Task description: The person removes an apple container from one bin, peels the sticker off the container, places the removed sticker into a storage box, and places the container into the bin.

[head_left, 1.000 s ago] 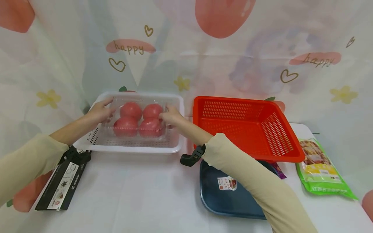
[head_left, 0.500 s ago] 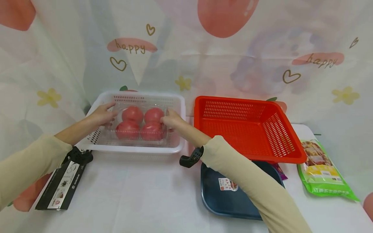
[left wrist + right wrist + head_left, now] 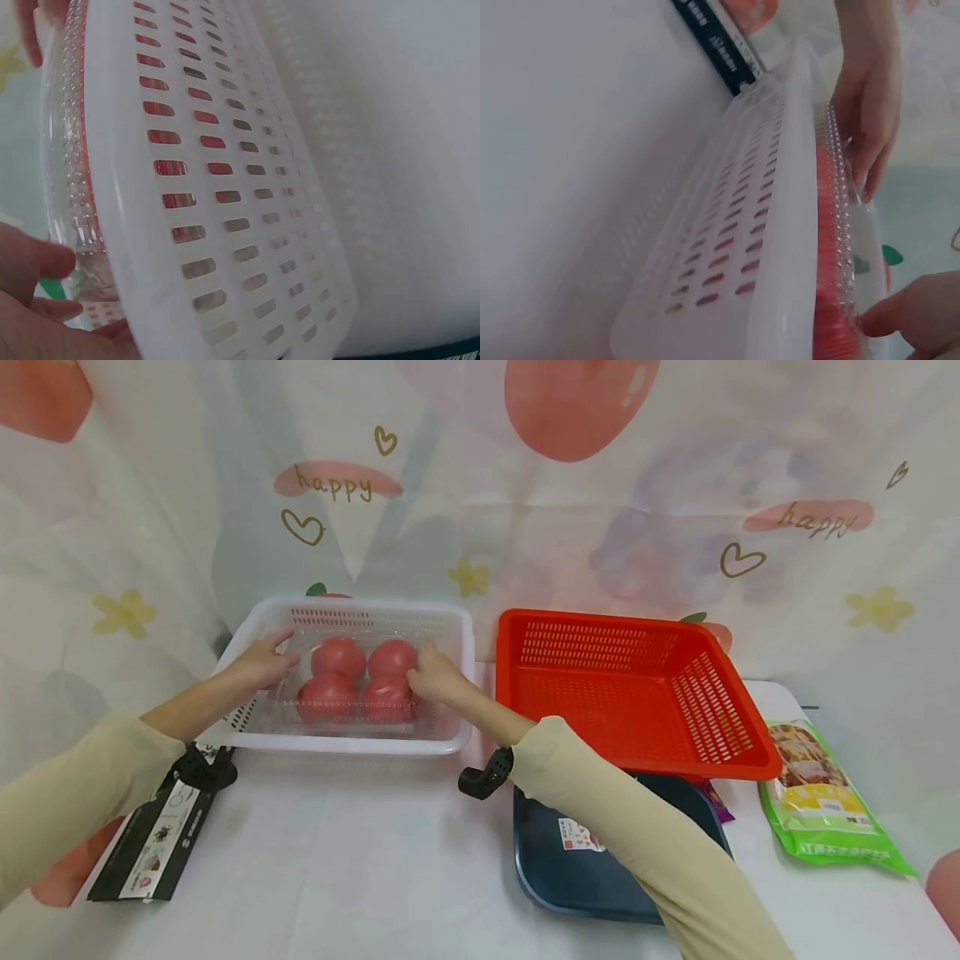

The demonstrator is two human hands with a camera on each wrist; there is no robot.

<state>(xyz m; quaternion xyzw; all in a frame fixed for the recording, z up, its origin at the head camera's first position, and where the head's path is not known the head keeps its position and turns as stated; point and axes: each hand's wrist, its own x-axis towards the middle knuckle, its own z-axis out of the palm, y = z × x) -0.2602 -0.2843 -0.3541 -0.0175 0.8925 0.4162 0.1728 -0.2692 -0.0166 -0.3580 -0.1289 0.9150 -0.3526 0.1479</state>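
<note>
A clear plastic box [image 3: 351, 715] with several round red fruits [image 3: 339, 658], tomato-like, sits inside the white basket [image 3: 322, 742]. At the box's left end, my left hand [image 3: 259, 665] holds it with thumb and fingers. My right hand [image 3: 438, 677] holds the opposite end. In the left wrist view, the left thumb and fingers [image 3: 54, 259] straddle the box's corner, just past the basket's rim. The right thumb [image 3: 885, 316] meets the lid's edge in the right wrist view. Some fingertips are hidden behind the box and rim.
A red basket [image 3: 592, 697] stands right of the white one, overlapping a dark blue tray [image 3: 577, 885] that carries a label. Farther right lies a green food bag [image 3: 825, 802]. A black box [image 3: 153, 843] lies at the left, and a printed curtain [image 3: 540, 543] hangs behind.
The clear box has come down slightly into the white basket, with both hands moving along. My right hand has shifted a little left over the box's end. The baskets have stayed put.
</note>
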